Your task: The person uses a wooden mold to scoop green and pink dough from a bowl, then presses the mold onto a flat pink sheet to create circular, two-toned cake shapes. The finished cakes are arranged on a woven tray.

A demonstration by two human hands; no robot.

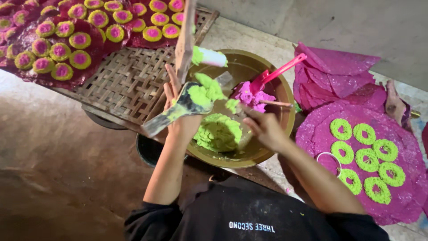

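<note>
Black cloth of the person's shirt fills the near edge, and both bare forearms reach away from it to a round brass-coloured basin.

Fingers of the left hand curl round the handle of a flat metal scraper, grasping it; its blade is loaded with a clump of green dough and tilts over the basin's left rim. Fingers of the right hand are bent downward over the basin's middle, the tips just beside the green lump and a small green bit; whether they pinch anything I cannot tell.

In the basin, a large mound of green dough lies at the near left, a heap of pink dough sits farther right, and a pink plastic scoop leans from the pink heap over the far right rim. A pale wooden post rises just beyond the left hand.

To the right, a magenta sheet carries rings of green dough, with a thin metal ring cutter at its left edge and more magenta sheets stacked behind. At far left, a woven bamboo tray holds a dark sheet covered with finished green-and-pink rounds.
</note>
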